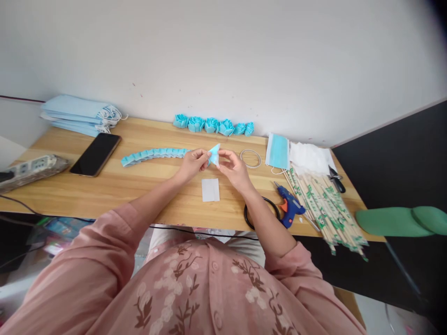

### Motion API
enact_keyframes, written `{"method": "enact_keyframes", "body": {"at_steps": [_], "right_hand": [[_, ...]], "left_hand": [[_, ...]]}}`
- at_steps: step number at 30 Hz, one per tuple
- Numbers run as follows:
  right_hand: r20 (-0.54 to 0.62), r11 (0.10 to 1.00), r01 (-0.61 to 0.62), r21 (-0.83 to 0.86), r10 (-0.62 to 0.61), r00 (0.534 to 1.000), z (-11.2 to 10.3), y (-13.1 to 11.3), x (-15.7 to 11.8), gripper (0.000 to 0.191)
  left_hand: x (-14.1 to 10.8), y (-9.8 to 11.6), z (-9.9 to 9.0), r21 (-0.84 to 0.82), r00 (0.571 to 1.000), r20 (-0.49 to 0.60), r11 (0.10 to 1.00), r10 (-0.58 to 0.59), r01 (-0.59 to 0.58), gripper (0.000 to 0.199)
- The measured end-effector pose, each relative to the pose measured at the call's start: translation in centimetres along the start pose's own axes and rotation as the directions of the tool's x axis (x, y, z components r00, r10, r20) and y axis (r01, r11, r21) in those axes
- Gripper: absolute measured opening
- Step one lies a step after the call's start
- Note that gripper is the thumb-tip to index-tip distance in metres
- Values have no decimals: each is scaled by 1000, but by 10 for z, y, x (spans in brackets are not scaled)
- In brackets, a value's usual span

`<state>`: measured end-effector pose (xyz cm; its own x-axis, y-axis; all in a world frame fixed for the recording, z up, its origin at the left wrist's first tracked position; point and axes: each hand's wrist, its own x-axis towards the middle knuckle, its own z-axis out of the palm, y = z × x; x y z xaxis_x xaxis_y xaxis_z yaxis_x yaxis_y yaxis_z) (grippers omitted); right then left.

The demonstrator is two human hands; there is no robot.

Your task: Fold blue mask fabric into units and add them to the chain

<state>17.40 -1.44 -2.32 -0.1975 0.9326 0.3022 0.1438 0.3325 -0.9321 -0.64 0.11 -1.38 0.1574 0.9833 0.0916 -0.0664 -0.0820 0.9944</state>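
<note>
Between my two hands, above the middle of the table, is a folded piece of light blue mask fabric (pixel 214 153) with a pointed upper corner. My left hand (pixel 195 164) pinches its left side. On its right edge are the fingers of my right hand (pixel 234 170), thumb and fingertips closed on it. Below my hands a small white square of fabric (pixel 210 190) lies flat on the wood. A curved row of folded blue pieces (pixel 153 154) stretches leftward from beside my left hand. To the right of my right hand lies a pale ring (pixel 250 158).
Blue fabric flowers (pixel 211 124) line the wall. Stacked masks (pixel 78 114), a phone (pixel 96 154) and a power strip (pixel 33 170) sit left. Right are a mask (pixel 278 151), white fabric (pixel 309 157), wrapped chopsticks (pixel 324 204), a glue gun (pixel 289 204) and a green bottle (pixel 391 221).
</note>
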Motion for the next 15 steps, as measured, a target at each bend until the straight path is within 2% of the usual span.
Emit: {"method": "enact_keyframes", "body": {"at_steps": [4, 7, 10, 15], "right_hand": [[-9, 966, 99, -238, -104, 995, -3, -3, -1, 34], [-8, 917, 195, -349, -211, 977, -3, -4, -1, 29], [1, 890, 242, -387, -262, 965, -2, -3, 0, 20], [10, 892, 233, -388, -249, 969, -1, -1, 0, 6]], "left_hand": [[-1, 2, 0, -16, 1000, -3, 1000, -24, 24, 44], [-2, 3, -1, -15, 1000, 7, 1000, -27, 27, 44], [-2, 1, -1, -8, 999, 18, 999, -33, 33, 43], [-2, 0, 0, 8, 999, 20, 999, -34, 34, 42]]}}
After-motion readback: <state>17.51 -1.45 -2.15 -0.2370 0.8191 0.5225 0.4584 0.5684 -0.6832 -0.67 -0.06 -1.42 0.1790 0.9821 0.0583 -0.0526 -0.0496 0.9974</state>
